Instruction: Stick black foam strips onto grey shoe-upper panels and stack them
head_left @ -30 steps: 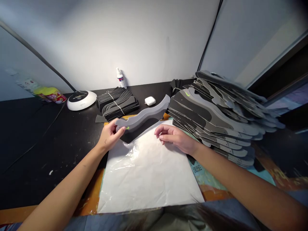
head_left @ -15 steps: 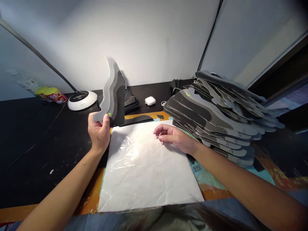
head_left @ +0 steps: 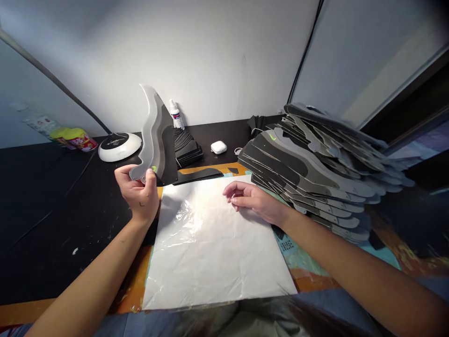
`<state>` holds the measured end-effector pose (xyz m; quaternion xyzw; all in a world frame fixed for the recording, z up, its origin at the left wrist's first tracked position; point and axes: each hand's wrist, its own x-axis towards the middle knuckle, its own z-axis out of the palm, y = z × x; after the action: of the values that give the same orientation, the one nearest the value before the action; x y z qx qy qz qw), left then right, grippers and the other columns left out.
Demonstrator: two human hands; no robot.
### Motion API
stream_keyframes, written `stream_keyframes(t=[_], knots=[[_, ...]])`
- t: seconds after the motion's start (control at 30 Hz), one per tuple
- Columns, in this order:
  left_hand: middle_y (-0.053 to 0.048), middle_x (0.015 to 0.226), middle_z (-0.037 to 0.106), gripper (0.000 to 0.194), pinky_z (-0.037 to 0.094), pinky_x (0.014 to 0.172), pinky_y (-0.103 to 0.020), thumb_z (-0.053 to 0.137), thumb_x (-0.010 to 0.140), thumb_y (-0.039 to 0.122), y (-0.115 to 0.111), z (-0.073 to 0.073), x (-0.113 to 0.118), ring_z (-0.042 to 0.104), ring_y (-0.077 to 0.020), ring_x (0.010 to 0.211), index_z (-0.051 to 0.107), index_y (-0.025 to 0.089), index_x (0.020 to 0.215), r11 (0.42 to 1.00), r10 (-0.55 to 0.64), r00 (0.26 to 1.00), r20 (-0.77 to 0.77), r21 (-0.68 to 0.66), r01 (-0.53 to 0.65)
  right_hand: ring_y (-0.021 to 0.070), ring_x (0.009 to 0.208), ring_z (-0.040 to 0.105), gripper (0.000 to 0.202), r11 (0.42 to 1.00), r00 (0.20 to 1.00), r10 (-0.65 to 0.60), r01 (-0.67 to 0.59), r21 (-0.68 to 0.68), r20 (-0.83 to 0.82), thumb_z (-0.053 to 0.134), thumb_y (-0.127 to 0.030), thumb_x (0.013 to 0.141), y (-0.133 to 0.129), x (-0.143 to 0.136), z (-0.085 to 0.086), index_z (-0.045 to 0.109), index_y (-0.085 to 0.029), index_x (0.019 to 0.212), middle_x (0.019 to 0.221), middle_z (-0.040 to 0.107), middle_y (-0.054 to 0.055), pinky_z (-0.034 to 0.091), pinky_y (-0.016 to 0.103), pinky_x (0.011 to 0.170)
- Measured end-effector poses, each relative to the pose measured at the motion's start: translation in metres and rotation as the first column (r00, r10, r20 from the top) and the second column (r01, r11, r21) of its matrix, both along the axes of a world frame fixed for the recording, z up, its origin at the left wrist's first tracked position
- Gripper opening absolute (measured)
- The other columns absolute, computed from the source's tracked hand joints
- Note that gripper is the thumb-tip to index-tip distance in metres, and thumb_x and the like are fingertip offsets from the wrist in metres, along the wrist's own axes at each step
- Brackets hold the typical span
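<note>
My left hand [head_left: 138, 194] grips the lower end of a wavy grey-and-black layered piece [head_left: 157, 140], thumb in front near a small green mark, and the piece stands upright above the table. My right hand [head_left: 245, 196] rests over the white sheet [head_left: 217, 252], its fingers loosely curved and apart, with nothing in them. Flat black curved pieces [head_left: 201, 174] lie at the sheet's back edge. To the right is a large fanned stack of similar grey-and-black pieces [head_left: 301, 168].
Behind are a dark stack [head_left: 187, 147], a white spray bottle [head_left: 176, 114], a small white case [head_left: 219, 147] and a black bundle [head_left: 257, 125]. A round white lamp base [head_left: 119, 146] and a red-and-yellow container [head_left: 79, 138] stand at the left.
My left hand has moved a little left with the layered piece, uncovering the spray bottle and more of the dark stack. My right hand has stayed in place.
</note>
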<state>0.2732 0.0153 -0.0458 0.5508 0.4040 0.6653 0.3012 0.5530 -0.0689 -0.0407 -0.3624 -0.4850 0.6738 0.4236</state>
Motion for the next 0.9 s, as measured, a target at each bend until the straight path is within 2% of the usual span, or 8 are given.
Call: stream_keyframes(t=[0.1,0.27,0.4,0.57,0.63,0.77,0.83,0.9], knots=[[0.006,0.079,0.048,0.026,0.033,0.047,-0.024,0.072,0.087,0.022,0.001,-0.001,0.002,0.046,-0.0047,0.056,0.047,0.021,0.096,0.99,0.116,0.993,-0.016,0.088,-0.114,0.0108,0.073,0.051,0.016,1.0,1.0,-0.002,0.002,0.001,-0.001,0.071,-0.019,0.078,0.0,0.0,-0.001,0.069,-0.019,0.094,0.088,0.059,0.001,0.044,0.024,0.066],[0.012,0.064,0.051,0.025,0.031,0.04,-0.022,0.067,0.093,0.027,-0.003,0.001,0.005,0.043,-0.0035,0.041,0.044,0.024,0.101,0.992,0.064,0.998,0.004,0.109,-0.064,0.0104,0.071,0.051,0.015,1.0,1.0,-0.004,0.004,0.003,-0.006,0.07,-0.018,0.078,0.001,0.0,-0.002,0.07,-0.02,0.093,0.09,0.06,0.001,0.044,0.024,0.066],[0.01,0.071,0.055,0.029,0.035,0.039,-0.02,0.071,0.09,0.033,-0.005,0.001,0.008,0.046,-0.0028,0.042,0.045,0.024,0.102,0.99,-0.02,0.999,0.047,0.142,0.013,0.0103,0.072,0.052,0.015,1.0,1.0,-0.003,0.003,0.006,0.002,0.07,-0.019,0.079,0.002,0.001,-0.003,0.069,-0.02,0.093,0.09,0.06,0.001,0.044,0.024,0.067],[0.007,0.077,0.058,0.04,0.04,0.036,-0.019,0.078,0.082,0.043,-0.006,-0.002,0.011,0.048,-0.0055,0.044,0.049,0.026,0.103,0.991,-0.102,0.995,0.02,0.092,0.1,0.0121,0.074,0.052,0.022,1.0,1.0,-0.016,0.016,0.018,0.003,0.072,-0.024,0.08,0.001,-0.001,-0.003,0.066,-0.021,0.101,0.09,0.058,0.001,0.046,0.025,0.067],[0.006,0.075,0.059,0.039,0.04,0.035,-0.019,0.079,0.08,0.044,-0.008,-0.002,0.012,0.048,-0.0064,0.044,0.052,0.026,0.102,0.989,-0.136,0.991,0.004,0.057,0.136,0.0117,0.072,0.053,0.029,0.999,1.0,-0.03,0.03,0.011,0.002,0.073,-0.028,0.081,0.001,-0.001,-0.002,0.063,-0.022,0.107,0.09,0.058,0.0,0.046,0.026,0.067],[0.004,0.065,0.059,0.032,0.035,0.034,-0.019,0.079,0.08,0.041,-0.013,0.0,0.012,0.044,-0.007,0.04,0.061,0.025,0.101,0.96,-0.28,0.958,-0.062,-0.039,0.278,0.0101,0.067,0.054,0.046,0.998,0.998,-0.063,0.062,-0.019,-0.03,0.079,-0.042,0.078,0.001,-0.002,-0.001,0.057,-0.023,0.114,0.091,0.058,-0.001,0.046,0.026,0.067],[0.004,0.06,0.059,0.032,0.032,0.034,-0.019,0.079,0.081,0.041,-0.017,0.001,0.012,0.041,-0.0066,0.038,0.066,0.023,0.104,0.935,-0.349,0.931,-0.101,-0.108,0.339,0.01,0.065,0.052,0.049,0.996,0.994,-0.087,0.086,-0.014,-0.069,0.081,-0.051,0.074,0.001,-0.002,-0.002,0.058,-0.024,0.108,0.09,0.058,-0.002,0.045,0.026,0.063],[0.003,0.057,0.057,0.035,0.031,0.036,-0.019,0.079,0.081,0.041,-0.018,0.002,0.012,0.04,-0.0069,0.038,0.068,0.022,0.109,0.91,-0.397,0.912,-0.107,-0.179,0.375,0.0093,0.06,0.048,0.046,0.991,0.985,-0.13,0.128,-0.021,-0.109,0.081,-0.057,0.073,0.001,-0.002,-0.005,0.057,-0.022,0.09,0.082,0.056,-0.003,0.042,0.026,0.059]])
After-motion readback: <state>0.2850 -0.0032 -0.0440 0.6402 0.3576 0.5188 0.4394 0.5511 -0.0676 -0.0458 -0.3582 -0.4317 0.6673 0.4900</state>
